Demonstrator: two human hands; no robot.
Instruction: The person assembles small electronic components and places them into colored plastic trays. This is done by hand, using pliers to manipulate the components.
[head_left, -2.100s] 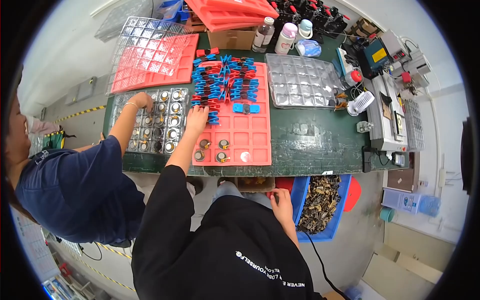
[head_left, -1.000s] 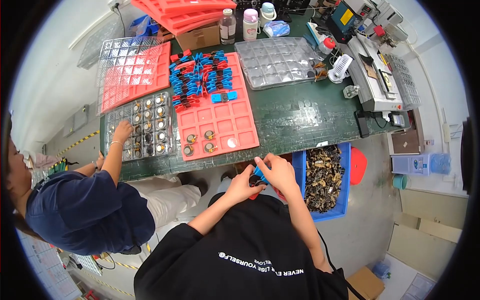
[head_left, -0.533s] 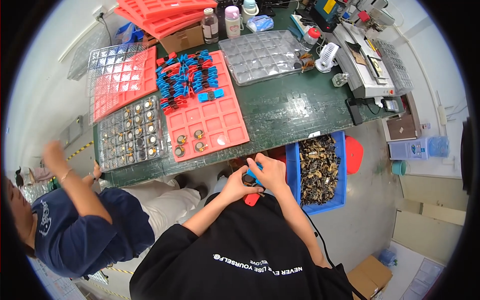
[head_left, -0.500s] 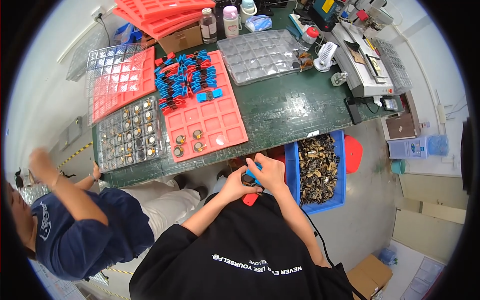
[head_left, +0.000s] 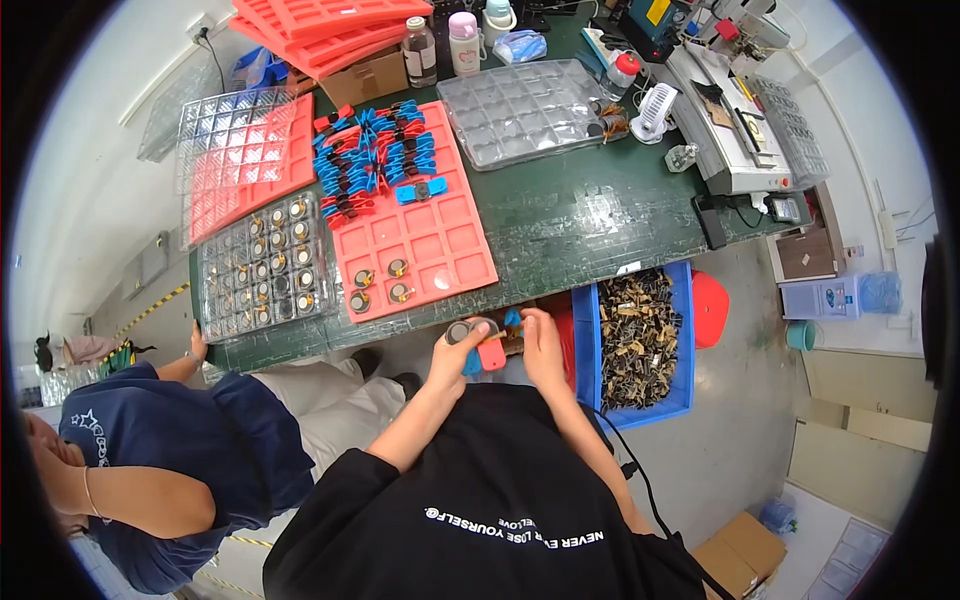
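My left hand [head_left: 450, 365] is closed around a round grey disc-shaped part [head_left: 457, 332] and a clip with a red handle [head_left: 491, 353] and a blue handle [head_left: 471, 363]. Just to the right, my right hand [head_left: 543, 352] has its fingers bent together beside a small blue piece [head_left: 513, 317]; its exact kind is too small to make out. Both hands are in front of the bench edge, above my lap. On the red tray [head_left: 440, 280] stand many red and blue clips [head_left: 375, 150] clamped on dark parts, plus several loose round parts [head_left: 398, 268].
A blue bin [head_left: 683, 380] of small brown and black parts stands to the right, beside a red stool [head_left: 709, 310]. Clear plastic trays [head_left: 525, 120] lie on the green bench [head_left: 580, 220]. To my left is a co-worker [head_left: 180, 450], one hand at the bench edge.
My hands have moved apart; the left turned, showing the round part and red handle. My right hand shifted slightly away. The co-worker's raised arm has come down toward their head.
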